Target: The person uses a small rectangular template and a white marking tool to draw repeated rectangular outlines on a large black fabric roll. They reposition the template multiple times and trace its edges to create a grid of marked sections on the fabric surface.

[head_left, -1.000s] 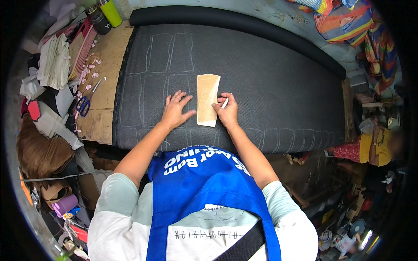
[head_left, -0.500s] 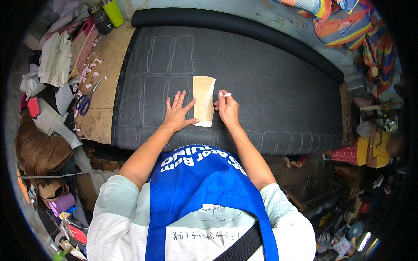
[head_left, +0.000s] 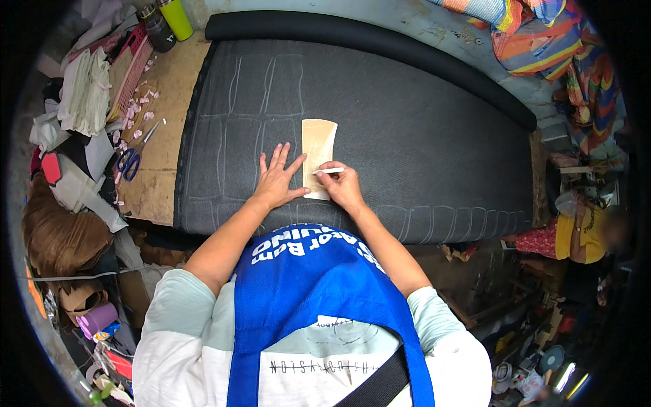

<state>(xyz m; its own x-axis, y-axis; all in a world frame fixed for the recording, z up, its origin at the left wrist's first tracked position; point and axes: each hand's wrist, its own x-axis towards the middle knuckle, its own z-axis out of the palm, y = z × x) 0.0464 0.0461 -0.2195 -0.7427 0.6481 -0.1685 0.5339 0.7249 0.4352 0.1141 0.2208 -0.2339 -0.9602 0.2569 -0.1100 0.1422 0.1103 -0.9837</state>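
Left hand [head_left: 273, 183] spread, gripping nothing, fingertips at the left edge of the tan template [head_left: 316, 139], which lies on the dark cloth [head_left: 420, 129] beside chalked outlines [head_left: 263, 114]! Right hand [head_left: 346, 190] pinches a white stick [head_left: 331, 170] above it; too light a left-hand press could let the template skid.

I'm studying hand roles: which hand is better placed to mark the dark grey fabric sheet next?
Probably the right hand: it holds the slim white stick over the tan, four-sided template. The left hand lies spread over the fabric, at the template's left edge, seemingly better placed for steadying.
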